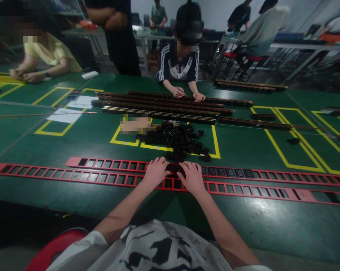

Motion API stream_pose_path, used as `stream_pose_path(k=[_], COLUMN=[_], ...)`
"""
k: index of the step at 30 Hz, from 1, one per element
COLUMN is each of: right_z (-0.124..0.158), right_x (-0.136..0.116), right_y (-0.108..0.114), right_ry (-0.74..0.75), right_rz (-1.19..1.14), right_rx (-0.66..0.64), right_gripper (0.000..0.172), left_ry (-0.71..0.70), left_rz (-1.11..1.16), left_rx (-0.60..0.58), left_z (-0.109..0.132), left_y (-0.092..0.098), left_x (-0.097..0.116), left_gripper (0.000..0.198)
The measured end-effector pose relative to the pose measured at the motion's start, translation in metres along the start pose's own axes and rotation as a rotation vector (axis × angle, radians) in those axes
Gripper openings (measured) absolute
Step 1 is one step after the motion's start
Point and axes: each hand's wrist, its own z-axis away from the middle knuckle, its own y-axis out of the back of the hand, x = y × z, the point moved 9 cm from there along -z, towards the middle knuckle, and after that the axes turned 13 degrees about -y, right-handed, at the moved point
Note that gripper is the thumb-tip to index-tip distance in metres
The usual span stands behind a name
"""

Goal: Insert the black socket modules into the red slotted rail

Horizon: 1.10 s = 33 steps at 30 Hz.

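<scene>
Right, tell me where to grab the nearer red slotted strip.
Grip the nearer red slotted strip by its near long edge, coming from the person's side, with the left hand and right hand spread apart. It is long, thin and lies flat on the green table, so one central grip would likely let it sag; the open slots give fingers purchase.
</scene>
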Motion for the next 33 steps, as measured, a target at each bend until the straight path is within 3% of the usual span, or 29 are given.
stream_pose_path(k=[5,11,16,21,27,33], right_z=[-0.003,-0.009,-0.018,-0.024,-0.023,-0.033], right_x=[-0.007,-0.038,-0.049,-0.047,-0.048,-0.045], right_y=[-0.004,-0.015,-0.021,-0.021,-0.019,-0.017], right_ry=[0.015,0.101,0.081,0.026,-0.007,0.002], right_rz=[0.045,0.054,0.045,-0.007,0.000,0.010], right_rx=[-0.029,-0.095,-0.152,-0.213,-0.131,-0.060], right_gripper=[0.036,0.042,0.042,0.037,0.036,0.036], left_ry=[0.012,-0.131,-0.061,-0.054,-0.051,-0.040], left_rz=[0.051,0.171,0.163,0.143,0.114,0.078], left_rx=[0.016,0.012,0.056,0.080,0.092,0.146], left_z=[0.001,0.005,0.025,0.031,0.031,0.021], left_y=[-0.004,-0.010,-0.011,-0.015,-0.019,-0.008], left_x=[-0.006,-0.024,-0.052,-0.059,-0.056,-0.056], left_gripper=[0.038,0.043,0.044,0.045,0.047,0.044])
